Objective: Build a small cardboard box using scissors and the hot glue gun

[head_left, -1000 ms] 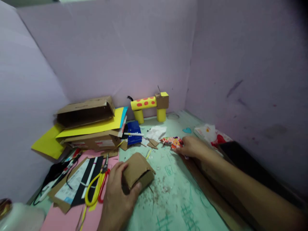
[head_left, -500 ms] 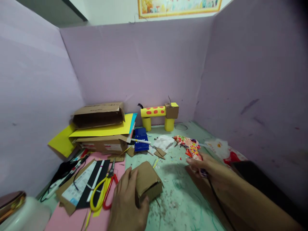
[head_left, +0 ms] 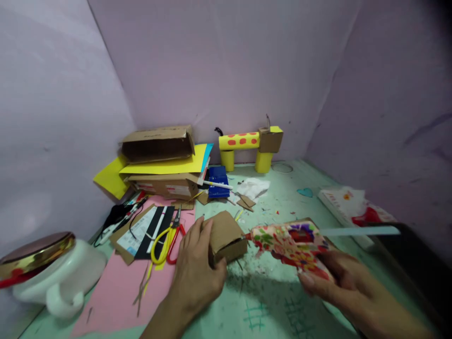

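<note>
My left hand [head_left: 199, 263] is closed around the left side of a small brown cardboard box [head_left: 226, 230] standing on the green table. In my right hand [head_left: 346, 282] is a flower-patterned glue gun [head_left: 289, 242], gripped by its handle, with a pale glue stick [head_left: 363, 230] poking out of its back end. The gun's red-tipped nozzle points left, right at the box's upper right edge; whether it touches cannot be made out. Scissors [head_left: 167, 242] with yellow and red handles lie left of my left hand, on pink paper [head_left: 116, 292].
A yellow, red-spotted tube animal [head_left: 240, 141] with a cardboard head stands at the back. Left of it are stacked cardboard boxes [head_left: 158, 146] and yellow paper. A white lidded mug [head_left: 67, 273] is at the far left. A blue packet [head_left: 219, 182] and crumpled tissue [head_left: 254, 187] lie mid-table.
My right hand has lifted the glue gun from the table's right side and brought it nearer, its nozzle now at the box. My left hand stays on the box. The view has tilted down.
</note>
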`<state>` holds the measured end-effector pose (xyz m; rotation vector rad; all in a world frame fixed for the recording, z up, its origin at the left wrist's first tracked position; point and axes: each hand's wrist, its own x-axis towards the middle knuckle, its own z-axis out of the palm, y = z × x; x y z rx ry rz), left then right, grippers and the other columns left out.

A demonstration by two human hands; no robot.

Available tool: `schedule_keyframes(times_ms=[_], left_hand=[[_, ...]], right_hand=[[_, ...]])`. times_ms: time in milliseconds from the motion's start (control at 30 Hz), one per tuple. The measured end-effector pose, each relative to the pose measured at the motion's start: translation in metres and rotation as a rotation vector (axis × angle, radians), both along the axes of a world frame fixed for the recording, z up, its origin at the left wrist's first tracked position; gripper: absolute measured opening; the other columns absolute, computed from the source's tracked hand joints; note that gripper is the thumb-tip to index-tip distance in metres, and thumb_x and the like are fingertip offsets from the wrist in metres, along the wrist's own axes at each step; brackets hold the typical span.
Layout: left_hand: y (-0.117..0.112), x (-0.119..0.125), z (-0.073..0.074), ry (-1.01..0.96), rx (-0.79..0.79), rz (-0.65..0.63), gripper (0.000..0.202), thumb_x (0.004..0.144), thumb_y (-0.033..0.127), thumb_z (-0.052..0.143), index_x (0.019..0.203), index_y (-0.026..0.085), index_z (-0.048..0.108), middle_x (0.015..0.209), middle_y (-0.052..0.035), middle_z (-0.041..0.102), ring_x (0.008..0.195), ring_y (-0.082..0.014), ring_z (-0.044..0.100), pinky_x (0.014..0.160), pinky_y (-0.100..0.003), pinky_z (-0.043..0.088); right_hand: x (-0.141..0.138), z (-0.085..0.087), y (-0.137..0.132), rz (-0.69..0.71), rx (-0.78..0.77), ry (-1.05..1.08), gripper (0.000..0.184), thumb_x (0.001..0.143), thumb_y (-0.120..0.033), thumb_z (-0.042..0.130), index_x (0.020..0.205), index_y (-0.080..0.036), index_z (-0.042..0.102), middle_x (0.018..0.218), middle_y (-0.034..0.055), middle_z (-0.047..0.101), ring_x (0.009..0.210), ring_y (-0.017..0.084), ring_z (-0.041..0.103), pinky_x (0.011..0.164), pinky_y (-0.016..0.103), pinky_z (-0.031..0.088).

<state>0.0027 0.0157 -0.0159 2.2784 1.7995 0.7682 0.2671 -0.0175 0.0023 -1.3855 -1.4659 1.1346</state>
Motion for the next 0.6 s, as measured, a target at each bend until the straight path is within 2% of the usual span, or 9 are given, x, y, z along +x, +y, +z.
schedule_keyframes(times_ms=[67,167,233,367,500,600], left_hand=[[-0.001,0.002,0.003,-0.005,-0.029,0.007,0.071,0.073,0.023,0.056,0.14,0.007,0.04,0.148,-0.0207,0.037,0.136,-0.0355,0.034,0.112,-0.056,0.029],[-0.002,0.002,0.005,-0.027,-0.046,0.0,0.073,0.072,0.024,0.057,0.14,0.006,0.039,0.148,-0.0211,0.037,0.137,-0.0347,0.032,0.113,-0.054,0.028],[-0.001,0.002,0.005,-0.048,-0.061,-0.007,0.074,0.072,0.024,0.057,0.141,0.005,0.039,0.149,-0.021,0.036,0.138,-0.0346,0.032,0.113,-0.053,0.028],[0.0,0.003,0.009,-0.054,-0.09,-0.007,0.077,0.069,0.021,0.058,0.141,0.006,0.039,0.15,-0.0209,0.034,0.139,-0.0348,0.03,0.114,-0.052,0.026],[-0.001,0.006,0.012,-0.053,-0.097,0.001,0.078,0.067,0.021,0.058,0.141,0.007,0.039,0.15,-0.021,0.034,0.139,-0.0341,0.03,0.114,-0.051,0.026],[-0.002,0.007,0.011,-0.049,-0.091,-0.004,0.076,0.068,0.024,0.057,0.141,0.006,0.04,0.15,-0.0211,0.035,0.138,-0.0349,0.03,0.114,-0.052,0.025]], right_hand=[[0.0,-0.009,-0.005,0.106,0.044,-0.155,0.027,0.078,-0.041,0.066,0.097,-0.023,0.073,0.102,0.0075,0.075,0.091,0.027,0.07,0.083,0.034,0.057],[-0.006,-0.022,-0.01,0.123,0.125,-0.276,0.024,0.083,-0.041,0.058,0.09,-0.024,0.073,0.085,0.0062,0.077,0.078,0.026,0.072,0.072,0.032,0.061],[-0.011,-0.026,-0.012,0.117,0.153,-0.295,0.024,0.084,-0.04,0.055,0.088,-0.023,0.072,0.08,0.0055,0.076,0.072,0.025,0.072,0.067,0.03,0.061],[-0.018,-0.029,-0.011,0.162,0.15,-0.286,0.025,0.086,-0.037,0.055,0.1,-0.022,0.07,0.093,0.0062,0.076,0.081,0.024,0.071,0.076,0.03,0.06],[-0.024,-0.032,-0.011,0.126,0.125,-0.292,0.025,0.083,-0.042,0.059,0.087,-0.022,0.072,0.085,0.0059,0.075,0.081,0.026,0.07,0.076,0.033,0.06],[-0.027,-0.034,-0.012,0.076,0.076,-0.279,0.027,0.08,-0.044,0.062,0.093,-0.023,0.073,0.087,0.0062,0.075,0.08,0.027,0.07,0.074,0.035,0.06]])
